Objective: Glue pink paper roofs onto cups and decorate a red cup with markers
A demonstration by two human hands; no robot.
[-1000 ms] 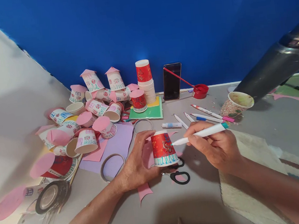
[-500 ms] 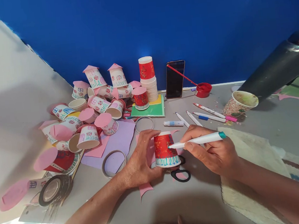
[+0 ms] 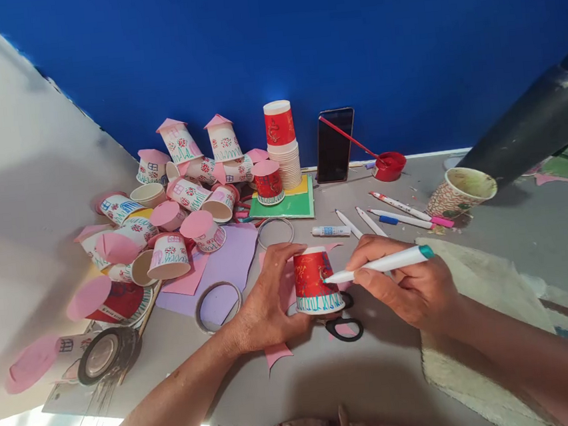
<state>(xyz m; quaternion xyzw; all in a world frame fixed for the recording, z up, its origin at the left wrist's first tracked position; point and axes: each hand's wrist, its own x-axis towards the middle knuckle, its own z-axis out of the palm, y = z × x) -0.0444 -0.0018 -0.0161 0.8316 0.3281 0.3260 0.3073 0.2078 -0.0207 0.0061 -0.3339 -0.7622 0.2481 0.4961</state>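
An upside-down red paper cup [image 3: 315, 280] with green strokes around its wide white rim is gripped by my left hand [image 3: 267, 301], thumb low and fingers near the top. My right hand [image 3: 411, 284] holds a white marker [image 3: 379, 264] with a green end, its tip at the right part of the cup's red side. Behind and below the cup lie black-handled scissors [image 3: 348, 329], partly hidden, and pink paper scraps [image 3: 278, 354]. A roll of tape [image 3: 217, 306] lies left of my left hand.
Many decorated paper cups [image 3: 167, 256] with pink tops crowd the left. A cup stack [image 3: 288, 162], a phone [image 3: 336, 144] and a red pot [image 3: 389, 166] stand at the back. Several markers [image 3: 400, 218], a patterned cup [image 3: 463, 192] and a dark bottle [image 3: 530, 115] are to the right.
The marker tip has shifted slightly right and down on the cup. Both hands keep their holds, and the whole view has moved a little.
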